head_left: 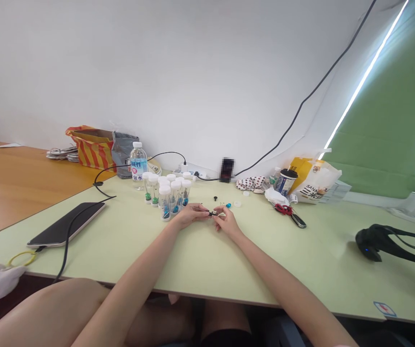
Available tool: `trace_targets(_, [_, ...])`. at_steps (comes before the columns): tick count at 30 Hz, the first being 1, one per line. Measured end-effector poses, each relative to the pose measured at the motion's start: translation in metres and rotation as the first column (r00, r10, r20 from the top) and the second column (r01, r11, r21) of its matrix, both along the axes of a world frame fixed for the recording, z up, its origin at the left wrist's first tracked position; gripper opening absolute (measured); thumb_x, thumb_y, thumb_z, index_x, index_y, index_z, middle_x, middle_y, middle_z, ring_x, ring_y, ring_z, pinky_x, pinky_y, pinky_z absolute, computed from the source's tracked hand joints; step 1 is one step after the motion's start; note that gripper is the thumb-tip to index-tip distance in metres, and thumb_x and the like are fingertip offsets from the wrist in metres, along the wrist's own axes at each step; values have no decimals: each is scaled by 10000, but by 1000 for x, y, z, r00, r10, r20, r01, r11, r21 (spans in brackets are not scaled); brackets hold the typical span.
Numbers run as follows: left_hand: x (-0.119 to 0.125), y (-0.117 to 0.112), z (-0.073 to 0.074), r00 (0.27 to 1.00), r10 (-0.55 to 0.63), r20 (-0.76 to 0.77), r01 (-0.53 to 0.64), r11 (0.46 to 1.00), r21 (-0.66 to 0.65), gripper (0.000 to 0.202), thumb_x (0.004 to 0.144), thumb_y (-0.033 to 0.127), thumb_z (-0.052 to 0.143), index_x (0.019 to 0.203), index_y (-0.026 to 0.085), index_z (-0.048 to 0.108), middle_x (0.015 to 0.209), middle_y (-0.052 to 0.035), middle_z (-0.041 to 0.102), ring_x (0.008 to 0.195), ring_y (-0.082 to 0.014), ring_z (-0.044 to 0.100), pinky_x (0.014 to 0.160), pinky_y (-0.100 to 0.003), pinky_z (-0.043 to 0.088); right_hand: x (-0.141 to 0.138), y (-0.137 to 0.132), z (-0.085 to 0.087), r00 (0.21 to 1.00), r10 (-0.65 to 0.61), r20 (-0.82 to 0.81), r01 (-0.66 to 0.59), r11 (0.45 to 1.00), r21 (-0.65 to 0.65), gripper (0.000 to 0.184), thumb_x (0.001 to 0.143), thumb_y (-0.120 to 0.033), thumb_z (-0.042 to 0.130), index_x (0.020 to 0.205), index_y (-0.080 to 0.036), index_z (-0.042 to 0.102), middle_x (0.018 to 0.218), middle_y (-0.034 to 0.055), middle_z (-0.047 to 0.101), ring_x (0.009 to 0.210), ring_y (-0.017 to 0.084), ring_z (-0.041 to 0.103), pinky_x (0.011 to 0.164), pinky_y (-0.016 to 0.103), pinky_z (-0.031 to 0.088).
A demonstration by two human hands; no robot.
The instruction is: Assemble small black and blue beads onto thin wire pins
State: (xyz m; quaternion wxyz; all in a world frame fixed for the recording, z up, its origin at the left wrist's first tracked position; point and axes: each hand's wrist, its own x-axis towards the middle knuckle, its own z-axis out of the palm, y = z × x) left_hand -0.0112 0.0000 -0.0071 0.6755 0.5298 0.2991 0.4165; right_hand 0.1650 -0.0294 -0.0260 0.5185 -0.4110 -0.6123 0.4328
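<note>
Over the middle of the pale green table [207,260], both hands meet at a small black piece [212,213], too small to name. My left hand [192,215] pinches one end of it between thumb and fingers. The other end is pinched by my right hand [226,221]. Just beyond the fingers lie a small black round part [215,198], a little blue bead-like piece [228,205] and a white cap [237,204]. To the left of my left hand stand several clear tubes with white lids [164,203], with green or blue items inside.
A water bottle [138,166] stands behind the tubes. At left lies a tablet [66,224] with a black cable across it. Farther right are scissors with red handles [283,208], a folding knife-like object [298,220], a dark cup [286,182], a paper bag [317,180] and a black headset-like device [373,241].
</note>
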Motion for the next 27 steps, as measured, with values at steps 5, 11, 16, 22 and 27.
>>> trace_targets(5, [-1, 0, -1, 1000, -22, -7, 22, 1000, 9, 272, 525, 207, 775, 698, 100, 594, 760, -74, 672, 797, -197, 642, 853, -380, 465, 0, -1, 3, 1000, 21, 4, -21, 998, -63, 316, 737, -458, 495, 911, -198, 446, 626, -44, 522, 394, 72, 505, 334, 173, 401])
trace_targets(11, [-1, 2, -3, 1000, -6, -6, 6, 1000, 30, 240, 548, 204, 761, 682, 100, 591, 768, -69, 670, 787, -189, 640, 811, -341, 485, 0, -1, 3, 995, 95, 41, -90, 991, -104, 325, 749, -467, 479, 929, -202, 423, 513, -55, 546, 352, 78, 481, 343, 164, 375])
trace_targets(16, [-1, 1, -2, 1000, 7, -4, -7, 1000, 15, 236, 542, 199, 765, 672, 102, 593, 743, -61, 666, 767, -173, 637, 806, -335, 485, 0, 0, 1, 994, 78, 72, -73, 994, -76, 314, 713, -383, 529, 939, -210, 398, 532, -71, 529, 357, 71, 463, 338, 162, 370])
trace_targets(22, [1, -1, 1, 1000, 23, -7, -23, 1000, 6, 253, 514, 209, 778, 661, 103, 601, 729, -57, 662, 761, -173, 637, 836, -353, 473, -1, -1, 0, 996, -31, 80, 26, 998, 63, 261, 641, -330, 580, 819, -195, 444, 766, -12, 502, 471, 68, 480, 320, 175, 402])
trace_targets(27, [1, -2, 2, 1000, 15, -3, -15, 1000, 1, 252, 506, 208, 781, 655, 106, 605, 724, -52, 662, 760, -173, 634, 852, -370, 466, 0, 1, -1, 999, -11, 39, 9, 999, 53, 259, 643, -308, 574, 844, -194, 456, 771, -4, 486, 523, 84, 495, 347, 190, 435])
